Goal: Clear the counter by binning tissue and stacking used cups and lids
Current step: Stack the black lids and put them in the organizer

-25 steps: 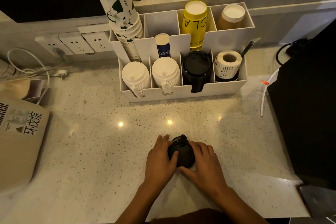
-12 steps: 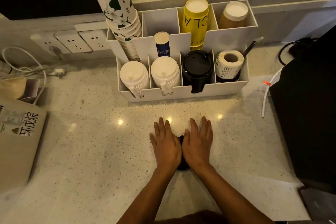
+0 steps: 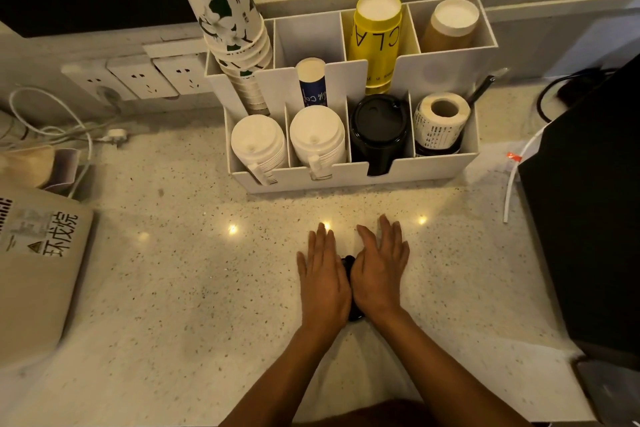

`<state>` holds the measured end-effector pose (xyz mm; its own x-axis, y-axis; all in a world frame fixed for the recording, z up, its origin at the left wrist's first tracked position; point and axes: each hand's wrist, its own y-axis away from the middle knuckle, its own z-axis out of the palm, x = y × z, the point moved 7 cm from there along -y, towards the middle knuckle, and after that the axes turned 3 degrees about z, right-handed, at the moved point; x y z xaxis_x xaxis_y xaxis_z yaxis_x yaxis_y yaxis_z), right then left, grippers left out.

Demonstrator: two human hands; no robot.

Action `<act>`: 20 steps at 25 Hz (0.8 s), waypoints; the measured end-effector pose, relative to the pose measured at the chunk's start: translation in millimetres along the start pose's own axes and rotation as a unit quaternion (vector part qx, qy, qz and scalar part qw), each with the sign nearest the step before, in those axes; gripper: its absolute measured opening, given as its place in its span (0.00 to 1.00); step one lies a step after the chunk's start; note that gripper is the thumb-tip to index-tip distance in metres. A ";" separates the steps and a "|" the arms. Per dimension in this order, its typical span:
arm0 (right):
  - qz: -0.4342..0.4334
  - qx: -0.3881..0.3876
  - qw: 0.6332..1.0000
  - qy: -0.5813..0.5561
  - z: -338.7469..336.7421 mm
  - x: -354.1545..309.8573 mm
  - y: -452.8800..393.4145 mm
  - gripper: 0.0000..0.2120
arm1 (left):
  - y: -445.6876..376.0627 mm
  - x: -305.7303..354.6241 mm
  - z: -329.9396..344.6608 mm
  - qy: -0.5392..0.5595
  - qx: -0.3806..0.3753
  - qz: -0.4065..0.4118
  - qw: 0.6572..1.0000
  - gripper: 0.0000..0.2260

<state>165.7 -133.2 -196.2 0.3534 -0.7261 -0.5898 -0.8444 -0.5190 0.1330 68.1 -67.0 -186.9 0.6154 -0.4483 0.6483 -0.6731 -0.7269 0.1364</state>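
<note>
Two hands, the left hand and right hand, lie flat with fingers straight, pressing a black lid sandwiched beneath them on the bench. Uneven pressure could crack it or skid it away from the organiser ahead.

A label roll sat in the white organizer's front right compartment. Wall sockets lined the backsplash, white cables trailed below, and a beige bag lay left.

speckled counter | wall sockets (three) | warm light glints
</note>
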 end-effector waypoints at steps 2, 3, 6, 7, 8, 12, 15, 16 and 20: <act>0.001 0.003 1.000 -0.011 0.0 1.0 1.6 0.23 | 19.6 2.1 2.4 0.020 -0.014 0.050 0.998 0.22; 0.004 0.003 1.000 -0.015 -0.3 1.0 1.4 0.22 | 26.4 1.0 3.3 0.019 -0.011 0.063 0.998 0.22; 0.007 0.001 0.999 -0.041 -0.6 0.4 0.8 0.19 | 28.9 -5.7 6.4 0.025 0.030 0.049 0.998 0.22; 0.006 0.002 0.998 -0.058 -1.7 1.7 3.5 0.19 | 29.2 -6.8 6.2 0.038 0.045 0.034 0.998 0.22; 0.004 0.002 0.997 -0.076 -2.8 4.4 8.3 0.20 | 29.6 -7.3 6.2 0.047 0.057 0.024 0.997 0.22; -0.048 -0.029 0.997 -0.050 1.8 14.3 38.1 0.27 | 30.2 -13.3 10.2 0.033 0.061 0.026 0.997 0.22; -0.066 -0.047 0.997 0.000 4.9 15.1 36.9 0.28 | 27.9 -14.3 12.7 0.020 0.058 0.027 0.998 0.22; -0.068 -0.047 0.997 0.010 5.1 13.4 36.9 0.29 | 28.2 -15.5 12.5 0.018 0.058 0.025 0.998 0.22; -0.076 -0.043 0.996 0.014 5.5 12.9 36.2 0.31 | 25.3 -12.3 10.1 0.024 0.049 0.016 0.998 0.22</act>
<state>137.5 -158.9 -203.4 0.4869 -0.6483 -0.5853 -0.7432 -0.6595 0.1122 47.6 -85.1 -199.0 0.5717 -0.4484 0.6871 -0.6480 -0.7604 0.0429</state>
